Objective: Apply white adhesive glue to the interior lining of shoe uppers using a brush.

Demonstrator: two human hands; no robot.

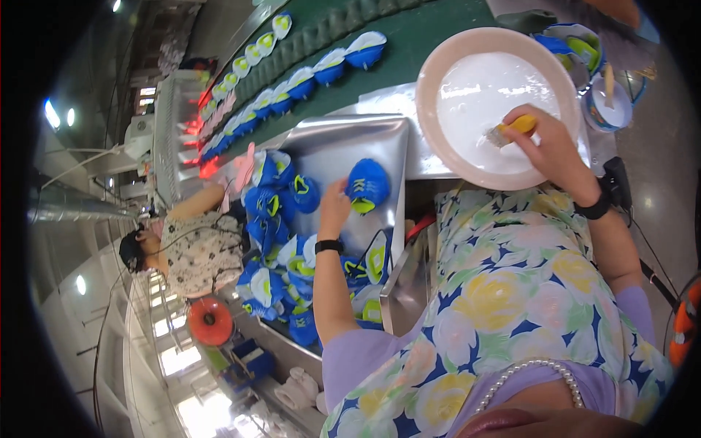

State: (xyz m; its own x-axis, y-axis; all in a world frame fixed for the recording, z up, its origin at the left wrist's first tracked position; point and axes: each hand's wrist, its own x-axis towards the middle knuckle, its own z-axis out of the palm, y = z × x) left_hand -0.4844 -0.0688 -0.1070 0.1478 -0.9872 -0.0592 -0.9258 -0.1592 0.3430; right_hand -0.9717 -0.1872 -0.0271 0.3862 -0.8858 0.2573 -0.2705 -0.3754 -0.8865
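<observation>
My left hand [335, 210] grips the left edge of a blue shoe upper [368, 181] with a yellow-green lining, over the metal tray [347, 135]. Its fingertips are partly hidden against the upper. In my right hand [542, 140] is a brush with a yellow handle [525, 123], its bristle end pointing down and left over white liquid [485, 91] in a wide pinkish basin [431, 109]. More blue uppers [270, 204] lie heaped along the tray's left side, and a single one [304, 193] sits just left of my left hand.
Rows of blue-and-white uppers [328, 67] stand on the green conveyor [409, 29] ahead. Right of the basin are a small white tub [610, 109] and more uppers [580, 47]. A co-worker [204, 244] is at the left, near a red round stool [210, 321].
</observation>
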